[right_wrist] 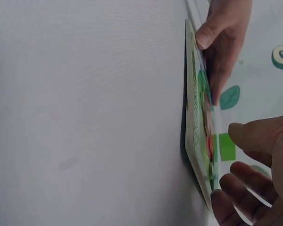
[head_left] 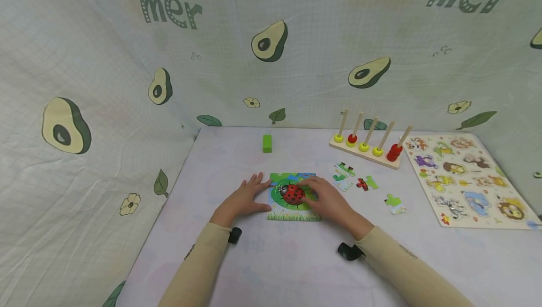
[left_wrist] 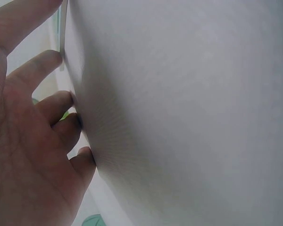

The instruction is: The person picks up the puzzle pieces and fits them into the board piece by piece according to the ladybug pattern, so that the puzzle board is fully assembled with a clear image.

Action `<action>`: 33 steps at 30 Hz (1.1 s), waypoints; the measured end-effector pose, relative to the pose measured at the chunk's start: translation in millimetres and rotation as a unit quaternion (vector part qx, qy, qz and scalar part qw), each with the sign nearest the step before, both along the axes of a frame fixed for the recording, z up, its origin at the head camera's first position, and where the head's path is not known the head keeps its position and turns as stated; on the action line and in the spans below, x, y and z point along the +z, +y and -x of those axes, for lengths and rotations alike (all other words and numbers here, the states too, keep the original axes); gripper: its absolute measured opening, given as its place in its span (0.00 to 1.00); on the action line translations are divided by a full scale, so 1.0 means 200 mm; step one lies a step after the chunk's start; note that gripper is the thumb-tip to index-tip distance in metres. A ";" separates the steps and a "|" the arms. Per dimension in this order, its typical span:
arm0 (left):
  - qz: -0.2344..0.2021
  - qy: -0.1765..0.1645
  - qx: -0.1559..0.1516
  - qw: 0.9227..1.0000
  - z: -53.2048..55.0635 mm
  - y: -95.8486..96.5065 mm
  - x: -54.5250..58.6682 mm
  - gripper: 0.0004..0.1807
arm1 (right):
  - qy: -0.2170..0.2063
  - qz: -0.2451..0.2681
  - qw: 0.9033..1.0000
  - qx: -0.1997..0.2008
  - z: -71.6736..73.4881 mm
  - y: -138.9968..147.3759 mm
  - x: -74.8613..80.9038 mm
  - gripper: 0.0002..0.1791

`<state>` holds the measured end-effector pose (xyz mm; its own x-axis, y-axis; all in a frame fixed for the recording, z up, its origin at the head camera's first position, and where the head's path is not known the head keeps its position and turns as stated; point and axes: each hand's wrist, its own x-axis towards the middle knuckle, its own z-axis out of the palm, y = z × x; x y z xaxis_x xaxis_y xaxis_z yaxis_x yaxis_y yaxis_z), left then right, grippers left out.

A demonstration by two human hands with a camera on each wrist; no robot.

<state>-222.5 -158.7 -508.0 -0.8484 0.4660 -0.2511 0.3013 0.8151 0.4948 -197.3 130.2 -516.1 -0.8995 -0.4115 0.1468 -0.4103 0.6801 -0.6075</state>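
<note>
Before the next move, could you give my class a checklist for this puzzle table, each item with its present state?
1. Left hand at the left edge of the ladybug board: ok.
2. Whole ladybug picture visible: not ok, right hand covers part.
3. Picture complete beneath that hand: cannot tell.
4. Loose puzzle pieces gathered together: not ok, spread out.
5. Green block apart from the board: ok.

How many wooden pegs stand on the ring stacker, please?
5, in one row on the base: leftmost peg, second peg, middle peg, fourth peg, rightmost peg. None looks hidden.
</note>
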 end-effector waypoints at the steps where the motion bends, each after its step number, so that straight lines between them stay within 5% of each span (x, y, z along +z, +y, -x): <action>1: 0.000 0.000 -0.001 1.000 0.00 0.00 0.00 0.47 | -0.001 -0.002 1.000 -0.002 0.00 0.01 0.00 0.23; 33: 0.000 0.000 0.001 1.000 0.00 -0.01 -0.01 0.47 | -0.029 -0.016 0.995 -0.094 -0.03 0.42 -0.01 0.23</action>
